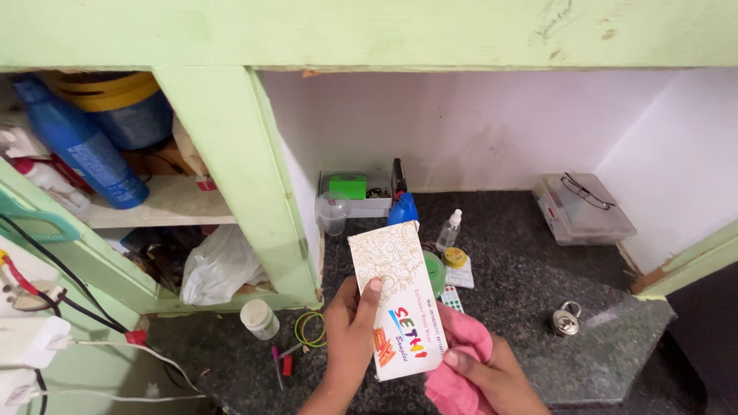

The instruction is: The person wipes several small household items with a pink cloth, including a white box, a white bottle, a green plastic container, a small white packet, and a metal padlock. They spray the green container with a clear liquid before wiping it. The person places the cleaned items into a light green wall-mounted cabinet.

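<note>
We look down on a dark speckled granite counter (pixel 530 261), polished and flecked with grey, set inside a recess of matt white walls and pale green painted wood.

Our left hand (pixel 350 338) is curled around a flat, oblong cardboard box (pixel 397 296), cream with a fine gold floral pattern on its upper part and bright multicoloured print lower down. The thumb presses across its front face while the fingers wrap behind, so the box stands nearly upright, tilted slightly left, above the counter's front edge.

Our right hand (pixel 488 376) is closed on a soft, crumpled pink cloth (pixel 461 361), bunched against the box's lower right corner, with the fingertips touching the box's edge.

Behind the box stand a blue plastic bottle (pixel 403 209), a small clear bottle with a white cap (pixel 449 230) and a round yellow tin (pixel 455 257). Farther back sits a white tray holding a green block (pixel 347 186). A clear glass tumbler (pixel 333 215) stands just beside it.

To the right lie a rounded metal padlock (pixel 566 318) and, near the corner, a translucent lidded plastic box (pixel 584 211) with spectacles (pixel 584 192) on top.

To the left, a white-capped jar (pixel 259 318) and thin green bangles (pixel 310 329) rest on the counter; a wrinkled white plastic bag (pixel 219 265) fills the lower shelf.
</note>
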